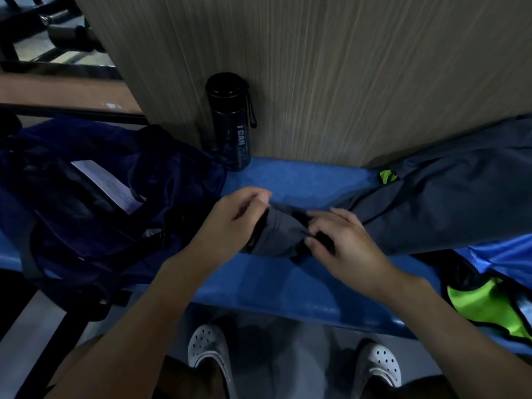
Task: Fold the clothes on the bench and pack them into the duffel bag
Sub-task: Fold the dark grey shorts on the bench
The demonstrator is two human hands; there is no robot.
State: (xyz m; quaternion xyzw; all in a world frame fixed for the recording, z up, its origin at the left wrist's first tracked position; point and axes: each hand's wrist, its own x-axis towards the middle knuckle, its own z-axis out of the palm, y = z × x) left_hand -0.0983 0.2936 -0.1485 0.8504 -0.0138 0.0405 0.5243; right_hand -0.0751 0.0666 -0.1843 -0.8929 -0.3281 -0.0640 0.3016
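Note:
A dark grey garment (449, 194) lies stretched across the blue bench (288, 286), from the middle out to the far right. Its near end (280, 231) is bunched between my hands. My left hand (233, 223) grips that end from the left, fingers curled over the cloth. My right hand (342, 246) pinches the fabric from the right. A navy duffel bag (95, 214) sits open on the left end of the bench, with a white paper (109, 185) inside. A blue and neon-green garment (495, 295) lies at the right edge.
A black water bottle (230, 122) stands against the wood-grain wall panel (345, 67) behind the bench. My feet in white perforated shoes (210, 352) are on the floor below the bench's front edge. Dark gym equipment (49, 30) shows at the top left.

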